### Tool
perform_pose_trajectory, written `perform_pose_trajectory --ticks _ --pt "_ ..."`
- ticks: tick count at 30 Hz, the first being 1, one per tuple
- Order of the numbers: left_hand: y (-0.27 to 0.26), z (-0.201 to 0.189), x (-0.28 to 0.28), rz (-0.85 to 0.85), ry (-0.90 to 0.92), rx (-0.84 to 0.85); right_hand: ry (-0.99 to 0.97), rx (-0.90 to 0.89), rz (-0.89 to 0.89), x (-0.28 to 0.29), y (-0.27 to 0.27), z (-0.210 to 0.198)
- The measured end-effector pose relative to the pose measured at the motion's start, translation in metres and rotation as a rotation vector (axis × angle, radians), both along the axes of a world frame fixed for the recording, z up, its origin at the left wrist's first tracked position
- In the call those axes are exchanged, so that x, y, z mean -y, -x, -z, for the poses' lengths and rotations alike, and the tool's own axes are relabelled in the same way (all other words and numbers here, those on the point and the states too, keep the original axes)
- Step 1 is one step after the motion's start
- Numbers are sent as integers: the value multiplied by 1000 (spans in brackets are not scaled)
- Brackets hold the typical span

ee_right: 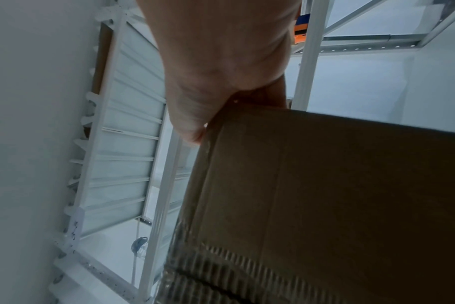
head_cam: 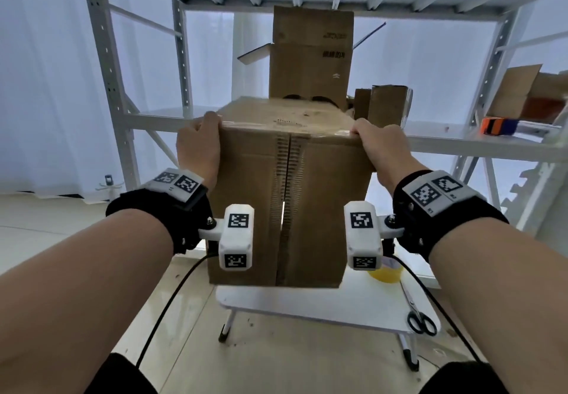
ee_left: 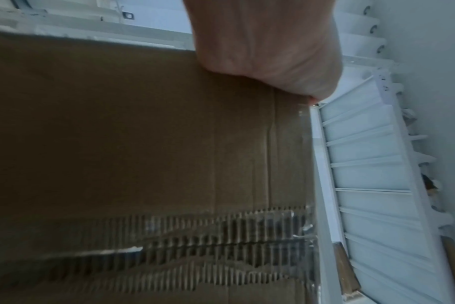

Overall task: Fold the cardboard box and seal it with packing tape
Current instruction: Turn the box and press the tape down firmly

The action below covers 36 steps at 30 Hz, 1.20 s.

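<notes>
A brown cardboard box point(head_cam: 322, 193) stands upright in front of me, over the back of a small white table point(head_cam: 307, 301). Whether it touches the table I cannot tell. Its near face has a centre seam with torn corrugated strips and clear tape, partly gaping near the middle. My left hand point(head_cam: 199, 144) grips the box's upper left corner with fingers curled round the side. My right hand point(head_cam: 378, 144) grips the upper right corner the same way. The left wrist view shows the left hand point(ee_left: 268, 45) against the box point(ee_left: 117, 133). The right wrist view shows the right hand point(ee_right: 221, 51) on the box's edge point(ee_right: 338, 195).
A yellow tape roll point(head_cam: 384, 273) and black scissors point(head_cam: 419, 316) lie on the table's right side. Behind stands a white metal rack point(head_cam: 445, 144) with another open carton point(head_cam: 310, 64), smaller cartons and an orange tape dispenser point(head_cam: 498, 126). Black cables hang from both wrists.
</notes>
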<state>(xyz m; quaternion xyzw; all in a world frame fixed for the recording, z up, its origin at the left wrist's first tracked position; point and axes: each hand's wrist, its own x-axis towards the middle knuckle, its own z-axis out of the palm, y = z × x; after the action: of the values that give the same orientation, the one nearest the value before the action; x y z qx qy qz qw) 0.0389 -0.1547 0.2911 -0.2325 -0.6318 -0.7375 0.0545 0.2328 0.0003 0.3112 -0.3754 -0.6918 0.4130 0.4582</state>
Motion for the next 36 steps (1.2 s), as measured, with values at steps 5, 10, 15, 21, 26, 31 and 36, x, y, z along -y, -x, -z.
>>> perform_pose_trajectory --ticks 5,10,15,21,26,31,36 --pt "12 57 -7 72 116 -21 181 66 -5 -9 -3 62" --pt "22 135 -13 106 533 25 305 263 -111 -10 5 154" --pt "31 127 -16 59 692 -50 310 252 -180 -19 11 152" --pt "14 122 -24 -27 520 80 185 273 -210 -36 5 146" --pt "7 134 -29 -96 439 -135 121 183 -142 -41 -3 173" --pt "24 168 -27 19 778 -98 98 608 -131 -42 0 193" --pt "32 165 -25 206 662 -37 288 166 -95 -32 14 203"
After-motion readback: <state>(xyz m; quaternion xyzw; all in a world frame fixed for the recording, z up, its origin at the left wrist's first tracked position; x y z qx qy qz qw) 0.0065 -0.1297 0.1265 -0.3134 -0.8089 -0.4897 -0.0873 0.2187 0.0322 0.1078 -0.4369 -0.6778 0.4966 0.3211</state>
